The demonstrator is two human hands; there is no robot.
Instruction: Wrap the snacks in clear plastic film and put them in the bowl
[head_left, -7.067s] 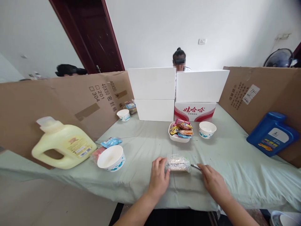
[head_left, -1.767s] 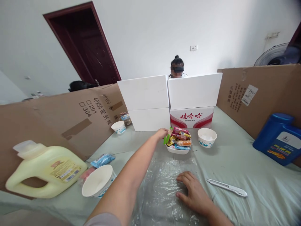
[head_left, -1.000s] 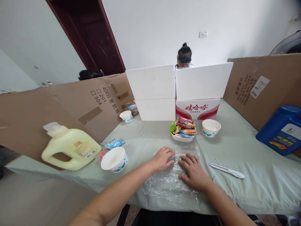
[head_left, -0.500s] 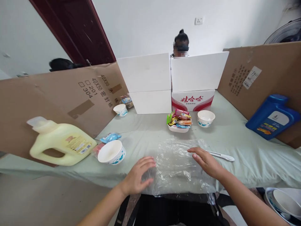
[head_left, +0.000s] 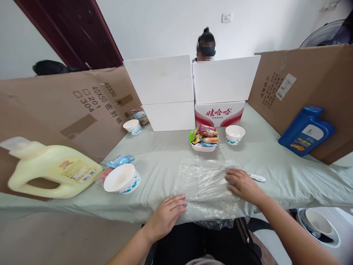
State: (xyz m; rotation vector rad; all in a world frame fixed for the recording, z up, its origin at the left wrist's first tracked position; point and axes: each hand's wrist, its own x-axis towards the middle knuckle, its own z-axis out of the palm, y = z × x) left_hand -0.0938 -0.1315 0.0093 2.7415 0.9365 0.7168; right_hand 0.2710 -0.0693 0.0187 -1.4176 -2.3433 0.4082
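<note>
A clear, wrinkled plastic sheet or bag (head_left: 205,186) lies spread on the green tablecloth in front of me, its near end hanging over the table edge. At its left lower side rests my left hand (head_left: 167,215), palm down with fingers stretched out. My right hand (head_left: 245,186) lies flat on the right part of the plastic, fingers slightly bent. Neither hand grips anything. Just beyond the right hand is a white-handled tool (head_left: 257,177), partly hidden by it. Past the plastic stands a white tray (head_left: 203,148) heaped with small wrapped snacks (head_left: 205,136).
Paper bowls stand at the left (head_left: 121,180), far left (head_left: 132,127) and right (head_left: 235,134). A yellow detergent jug (head_left: 55,169) and a blue bottle (head_left: 306,130) lean near cardboard panels (head_left: 91,95). White boxes (head_left: 168,117) form a back wall; a person sits behind it.
Both hands have come down onto the plastic, which looks flatter. The right hand now covers more of the white-handled tool. The whole view has shifted slightly.
</note>
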